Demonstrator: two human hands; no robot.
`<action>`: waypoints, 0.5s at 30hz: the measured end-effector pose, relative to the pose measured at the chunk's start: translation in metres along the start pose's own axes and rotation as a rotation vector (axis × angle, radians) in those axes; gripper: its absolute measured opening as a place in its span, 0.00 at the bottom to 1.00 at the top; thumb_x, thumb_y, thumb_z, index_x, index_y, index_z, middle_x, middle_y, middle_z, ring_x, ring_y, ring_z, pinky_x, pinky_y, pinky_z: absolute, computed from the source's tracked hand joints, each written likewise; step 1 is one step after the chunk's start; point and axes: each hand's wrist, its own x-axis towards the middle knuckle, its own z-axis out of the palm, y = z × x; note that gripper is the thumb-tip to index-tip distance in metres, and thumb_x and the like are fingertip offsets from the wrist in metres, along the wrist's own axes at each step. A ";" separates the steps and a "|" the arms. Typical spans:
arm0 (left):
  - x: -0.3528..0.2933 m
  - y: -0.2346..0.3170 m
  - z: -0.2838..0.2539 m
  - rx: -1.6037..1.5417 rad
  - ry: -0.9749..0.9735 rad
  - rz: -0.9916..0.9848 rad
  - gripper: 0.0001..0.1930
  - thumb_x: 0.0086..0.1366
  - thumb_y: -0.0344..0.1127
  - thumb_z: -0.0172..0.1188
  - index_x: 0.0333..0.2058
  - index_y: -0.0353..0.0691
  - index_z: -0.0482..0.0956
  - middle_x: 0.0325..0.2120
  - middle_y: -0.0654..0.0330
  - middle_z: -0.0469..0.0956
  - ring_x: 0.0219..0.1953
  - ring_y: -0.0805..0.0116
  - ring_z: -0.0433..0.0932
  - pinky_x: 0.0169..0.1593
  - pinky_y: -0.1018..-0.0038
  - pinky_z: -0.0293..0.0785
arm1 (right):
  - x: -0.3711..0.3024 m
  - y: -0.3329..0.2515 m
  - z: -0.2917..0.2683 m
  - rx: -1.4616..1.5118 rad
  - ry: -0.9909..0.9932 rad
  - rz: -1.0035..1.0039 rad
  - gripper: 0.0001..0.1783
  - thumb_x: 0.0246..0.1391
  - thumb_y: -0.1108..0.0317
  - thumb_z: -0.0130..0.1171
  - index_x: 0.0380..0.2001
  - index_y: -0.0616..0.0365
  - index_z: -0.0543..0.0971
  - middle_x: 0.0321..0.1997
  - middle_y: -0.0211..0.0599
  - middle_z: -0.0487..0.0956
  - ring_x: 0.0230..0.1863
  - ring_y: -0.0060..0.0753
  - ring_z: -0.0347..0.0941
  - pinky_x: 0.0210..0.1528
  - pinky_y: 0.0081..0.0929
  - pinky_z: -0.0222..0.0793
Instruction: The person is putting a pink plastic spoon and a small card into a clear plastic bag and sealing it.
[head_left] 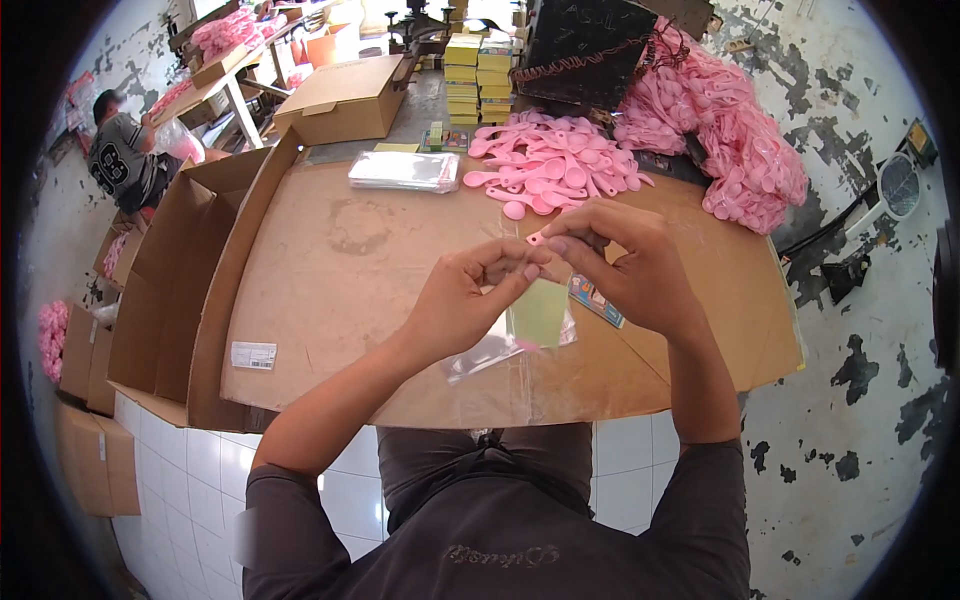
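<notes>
My left hand [478, 292] is closed in a pinch on the top of a clear plastic bag [490, 352]. A pale yellow-green card [540, 315] hangs at the bag, and a bit of pink shows below it. Between my fingertips is the holed end of a pink spoon [535, 240]; most of that spoon is hidden. My right hand [628, 262] is closed with thumb and forefinger at this spoon end. Beneath the right hand a colourful printed card [597, 300] lies on the cardboard-covered table [330, 300].
Beyond my hands lies a pile of loose pink spoons [560, 165], with bagged pink spoons [715, 130] at the right. Clear bags [404, 171], stacked yellow-edged cards [478, 80] and a closed carton [340, 98] stand farther back. An open carton [165, 270] borders the left; a person [130, 150] sits beyond.
</notes>
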 end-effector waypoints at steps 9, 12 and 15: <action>-0.005 0.004 0.006 0.059 0.095 -0.019 0.14 0.73 0.29 0.55 0.53 0.29 0.76 0.39 0.51 0.86 0.44 0.70 0.84 0.46 0.75 0.80 | -0.004 -0.001 0.018 -0.448 0.157 -0.339 0.09 0.48 0.72 0.68 0.34 0.56 0.80 0.40 0.32 0.77 0.44 0.35 0.75 0.47 0.34 0.68; -0.007 0.013 0.009 0.326 0.115 0.048 0.14 0.71 0.29 0.58 0.53 0.29 0.77 0.37 0.50 0.86 0.41 0.68 0.86 0.44 0.74 0.81 | -0.005 -0.001 0.021 -0.626 0.120 -0.411 0.10 0.46 0.69 0.68 0.33 0.56 0.79 0.40 0.32 0.76 0.47 0.35 0.73 0.51 0.35 0.66; -0.007 0.015 0.010 0.640 0.058 0.111 0.15 0.69 0.28 0.59 0.53 0.30 0.77 0.35 0.50 0.86 0.39 0.66 0.87 0.43 0.73 0.82 | -0.007 0.008 0.025 -0.731 0.093 -0.432 0.10 0.46 0.68 0.66 0.33 0.56 0.79 0.39 0.32 0.76 0.49 0.35 0.73 0.53 0.34 0.64</action>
